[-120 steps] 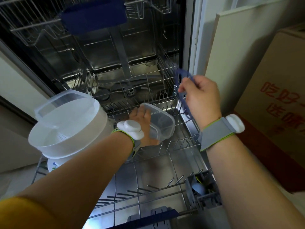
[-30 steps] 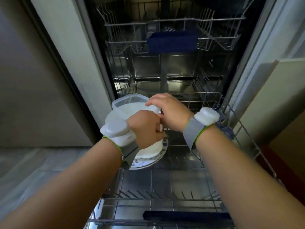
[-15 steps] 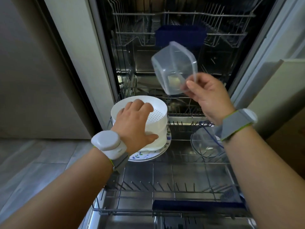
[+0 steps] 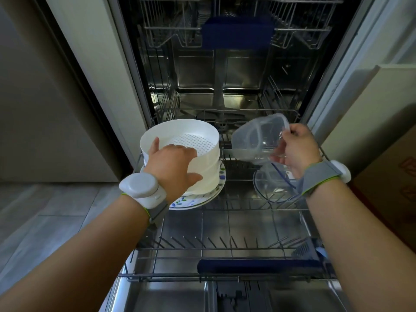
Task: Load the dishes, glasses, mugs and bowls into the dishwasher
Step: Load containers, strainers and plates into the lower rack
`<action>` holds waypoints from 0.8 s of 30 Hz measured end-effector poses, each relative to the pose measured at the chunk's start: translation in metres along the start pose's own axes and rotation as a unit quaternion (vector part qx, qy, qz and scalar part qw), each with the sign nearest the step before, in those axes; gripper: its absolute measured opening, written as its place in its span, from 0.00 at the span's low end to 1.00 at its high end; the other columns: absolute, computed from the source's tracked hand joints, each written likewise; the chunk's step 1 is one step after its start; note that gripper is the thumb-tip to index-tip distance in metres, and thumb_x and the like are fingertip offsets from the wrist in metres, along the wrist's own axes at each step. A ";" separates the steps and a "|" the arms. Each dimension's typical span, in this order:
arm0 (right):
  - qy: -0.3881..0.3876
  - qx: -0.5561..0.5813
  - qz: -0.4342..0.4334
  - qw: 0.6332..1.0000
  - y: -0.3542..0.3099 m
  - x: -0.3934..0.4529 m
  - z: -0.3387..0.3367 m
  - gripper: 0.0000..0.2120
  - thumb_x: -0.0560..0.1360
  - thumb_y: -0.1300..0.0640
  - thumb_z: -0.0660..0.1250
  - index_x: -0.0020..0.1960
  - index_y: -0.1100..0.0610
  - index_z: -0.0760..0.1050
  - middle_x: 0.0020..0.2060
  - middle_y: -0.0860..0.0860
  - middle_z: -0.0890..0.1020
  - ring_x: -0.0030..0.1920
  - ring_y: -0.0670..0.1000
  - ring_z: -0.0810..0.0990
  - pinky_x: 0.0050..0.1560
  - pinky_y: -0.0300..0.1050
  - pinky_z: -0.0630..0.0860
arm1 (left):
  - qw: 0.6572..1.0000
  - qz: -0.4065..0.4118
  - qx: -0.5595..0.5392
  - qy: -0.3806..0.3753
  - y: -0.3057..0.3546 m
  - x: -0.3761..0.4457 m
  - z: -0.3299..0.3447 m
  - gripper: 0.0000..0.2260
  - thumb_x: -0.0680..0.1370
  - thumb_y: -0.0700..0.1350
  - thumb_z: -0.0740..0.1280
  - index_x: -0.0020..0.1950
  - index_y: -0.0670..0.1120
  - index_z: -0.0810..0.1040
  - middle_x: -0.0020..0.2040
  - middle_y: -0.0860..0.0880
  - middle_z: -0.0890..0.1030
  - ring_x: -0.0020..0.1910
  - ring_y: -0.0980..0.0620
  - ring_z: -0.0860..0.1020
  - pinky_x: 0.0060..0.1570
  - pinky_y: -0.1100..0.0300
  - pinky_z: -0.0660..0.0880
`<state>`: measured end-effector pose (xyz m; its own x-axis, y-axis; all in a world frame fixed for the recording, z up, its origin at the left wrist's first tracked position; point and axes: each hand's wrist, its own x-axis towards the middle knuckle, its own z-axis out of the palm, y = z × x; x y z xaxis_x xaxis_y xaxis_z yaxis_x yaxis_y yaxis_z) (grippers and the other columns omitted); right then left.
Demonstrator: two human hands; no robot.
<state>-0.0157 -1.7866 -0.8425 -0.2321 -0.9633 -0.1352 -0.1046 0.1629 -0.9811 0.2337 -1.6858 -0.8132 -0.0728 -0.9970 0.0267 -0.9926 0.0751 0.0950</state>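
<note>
Lower rack [image 4: 225,248] as landmark: left hand [image 4: 173,167] grips the white perforated steamer basket [image 4: 198,140] stacked on a floral plate [image 4: 193,202] at rear left; right hand [image 4: 299,149] pinches a clear plastic container [image 4: 254,140] above a clear lid [image 4: 274,188] at rear right.

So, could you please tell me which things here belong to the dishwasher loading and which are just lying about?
Part of the job:
- clear plastic container, held by the right hand
- white perforated steamer basket, gripped by the left hand
- floral plate beneath it
- clear glass lid in the lower rack
- upper rack

Lying about:
- cardboard box
- pale board
</note>
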 end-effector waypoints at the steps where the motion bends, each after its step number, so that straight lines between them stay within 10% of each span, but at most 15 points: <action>1: -0.003 -0.008 0.032 0.999 0.005 0.001 -0.004 0.07 0.83 0.58 0.55 0.49 0.52 0.71 0.33 0.53 0.72 0.29 0.51 0.73 0.36 0.52 0.78 | 1.000 0.004 0.010 -0.008 0.000 0.001 0.000 0.17 0.76 0.59 0.66 0.61 0.54 0.74 0.55 0.55 0.78 0.61 0.50 0.73 0.75 0.43 0.45; 7: -0.057 -0.036 0.162 0.984 0.034 -0.010 -0.010 0.07 0.83 0.62 0.54 0.57 0.56 0.68 0.34 0.54 0.71 0.30 0.52 0.73 0.27 0.53 0.79 | 0.998 0.019 0.030 -0.042 0.003 0.004 -0.003 0.20 0.76 0.54 0.68 0.65 0.47 0.73 0.59 0.49 0.76 0.57 0.47 0.75 0.59 0.53 0.72; 13: -0.124 -0.040 0.245 0.961 0.049 -0.011 0.003 0.11 0.79 0.70 0.55 0.58 0.67 0.72 0.43 0.59 0.75 0.36 0.57 0.78 0.35 0.57 0.82 | 0.997 0.017 0.040 -0.068 0.004 0.005 -0.006 0.20 0.77 0.54 0.67 0.64 0.46 0.73 0.59 0.47 0.76 0.56 0.46 0.75 0.56 0.54 0.74; 19: -0.081 -0.506 0.062 0.856 0.034 -0.006 0.022 0.14 0.80 0.65 0.57 0.63 0.65 0.74 0.62 0.60 0.77 0.63 0.59 0.76 0.60 0.49 0.73 | 0.997 0.010 0.027 -0.071 0.000 0.005 -0.010 0.20 0.77 0.54 0.68 0.64 0.45 0.74 0.59 0.47 0.77 0.57 0.47 0.75 0.56 0.55 0.73; 24: -0.100 -0.551 0.011 0.829 0.028 -0.004 0.029 0.08 0.81 0.68 0.56 0.51 0.67 0.74 0.50 0.60 0.78 0.52 0.56 0.79 0.51 0.41 0.75 | 0.997 0.016 0.030 -0.071 -0.002 0.002 -0.012 0.22 0.76 0.54 0.68 0.67 0.45 0.72 0.63 0.48 0.74 0.61 0.47 0.73 0.61 0.54 0.71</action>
<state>0.0108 -1.7841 -0.8734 -0.0921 -0.9560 -0.2787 -0.9472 0.1704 -0.2716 0.2371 -1.6880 -0.8016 -0.1133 -0.9871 -0.1127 -0.9933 0.1098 0.0366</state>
